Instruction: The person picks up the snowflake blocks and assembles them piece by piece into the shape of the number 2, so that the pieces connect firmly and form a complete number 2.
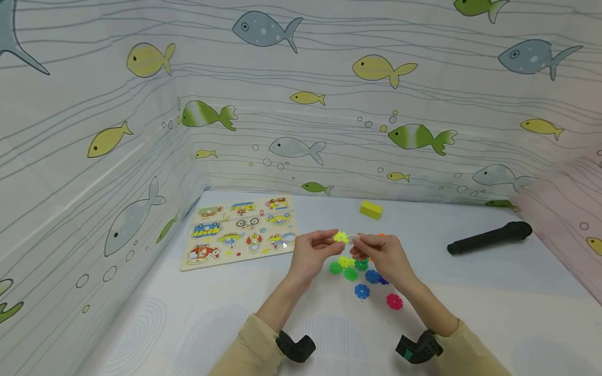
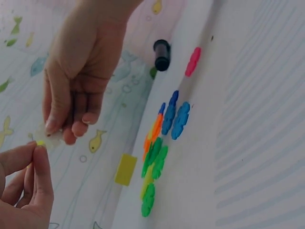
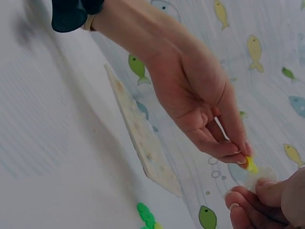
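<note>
My left hand (image 1: pixel 310 258) pinches a yellow snowflake disc (image 1: pixel 340 237) between thumb and fingertips, held above the table. Facing it, my right hand (image 1: pixel 385 258) pinches a translucent white snowflake disc (image 3: pixel 261 175) by its edge. The two discs meet or overlap; whether their notches are joined cannot be made out. Below the hands lie several loose discs: yellow (image 1: pixel 345 262), green (image 1: pixel 350 274), blue (image 1: pixel 362 291) and a pinkish red one (image 1: pixel 394 301). Orange discs (image 2: pixel 153 133) are partly hidden by my right hand in the head view.
A wooden picture puzzle board (image 1: pixel 240 230) lies at the left. Behind the hands is a yellow block (image 1: pixel 371 210), and a black microphone (image 1: pixel 490 238) lies to the right. Fish-printed cloth walls (image 1: pixel 301 120) enclose the white table (image 1: pixel 329 339) at the back and sides.
</note>
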A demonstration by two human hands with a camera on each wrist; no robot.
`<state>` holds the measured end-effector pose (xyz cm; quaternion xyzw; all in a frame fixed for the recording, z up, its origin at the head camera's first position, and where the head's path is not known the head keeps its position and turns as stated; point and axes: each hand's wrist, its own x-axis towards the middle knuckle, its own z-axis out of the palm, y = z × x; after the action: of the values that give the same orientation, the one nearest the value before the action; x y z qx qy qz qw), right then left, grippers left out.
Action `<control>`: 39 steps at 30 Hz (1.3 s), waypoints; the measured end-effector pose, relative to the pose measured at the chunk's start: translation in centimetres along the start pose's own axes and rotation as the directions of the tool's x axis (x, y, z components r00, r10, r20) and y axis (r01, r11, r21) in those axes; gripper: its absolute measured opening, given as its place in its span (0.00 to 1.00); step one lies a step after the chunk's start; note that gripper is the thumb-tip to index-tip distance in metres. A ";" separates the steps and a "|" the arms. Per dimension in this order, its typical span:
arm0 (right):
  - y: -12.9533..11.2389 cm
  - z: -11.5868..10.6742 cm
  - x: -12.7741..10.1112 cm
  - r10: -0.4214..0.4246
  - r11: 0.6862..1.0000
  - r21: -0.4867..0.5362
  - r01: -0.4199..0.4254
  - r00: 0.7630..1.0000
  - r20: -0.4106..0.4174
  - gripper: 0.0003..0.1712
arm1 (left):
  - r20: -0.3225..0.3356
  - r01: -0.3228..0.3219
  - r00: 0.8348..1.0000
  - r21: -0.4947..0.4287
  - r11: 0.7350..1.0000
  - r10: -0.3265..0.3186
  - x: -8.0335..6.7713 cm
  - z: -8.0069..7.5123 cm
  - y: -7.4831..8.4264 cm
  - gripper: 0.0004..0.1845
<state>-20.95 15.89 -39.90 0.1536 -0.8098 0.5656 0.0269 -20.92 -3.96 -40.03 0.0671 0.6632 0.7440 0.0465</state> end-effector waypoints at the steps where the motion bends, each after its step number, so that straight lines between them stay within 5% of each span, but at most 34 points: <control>1: 0.1 0.0 0.0 -0.007 1.000 -0.003 0.007 1.000 0.002 0.14 | -0.001 -0.004 1.000 -0.001 1.000 0.004 0.0 0.0 0.0 0.19; 19: 0.1 0.2 -0.2 -0.033 0.997 -0.069 0.032 0.999 -0.022 0.12 | 0.007 -0.003 1.000 0.008 1.000 0.003 -0.1 0.5 -0.2 0.19; 33: -0.7 -0.8 0.3 0.032 0.998 -0.064 -0.024 0.992 0.121 0.18 | 0.059 -0.035 0.998 0.101 0.994 0.029 -0.2 0.1 0.2 0.22; 39: -0.4 -2.7 0.4 0.090 0.991 -0.107 -0.083 0.994 0.058 0.19 | 0.006 -0.023 1.000 0.099 0.995 0.022 0.0 0.0 0.3 0.22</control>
<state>-21.52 18.16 -38.52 0.1344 -0.8446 0.5180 -0.0150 -20.89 -3.99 -39.70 0.0783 0.6983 0.7106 0.0362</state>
